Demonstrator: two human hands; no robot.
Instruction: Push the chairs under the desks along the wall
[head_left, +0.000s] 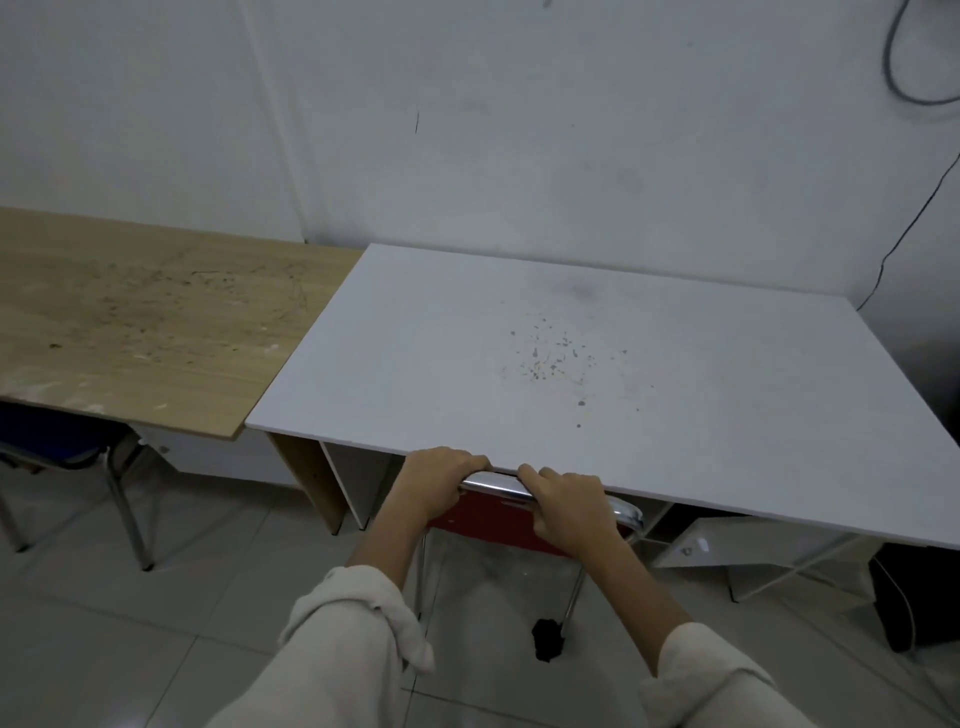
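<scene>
red chair (498, 522): chrome top rail, red backrest, thin metal legs, tucked at the front edge of the white desk (571, 364) | left hand (436, 480) and right hand (566, 506): both wrapped around the top rail | wooden desk (145, 317) adjoins on the left, blue chair (52, 436) beneath it | wall (519, 130) behind

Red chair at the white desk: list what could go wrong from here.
1. Both the left hand and right hand grip the red chair's chrome back rail right at the white desk's front edge; knuckles could get pinched.
2. A dark object by the chair leg could snag it.
</scene>
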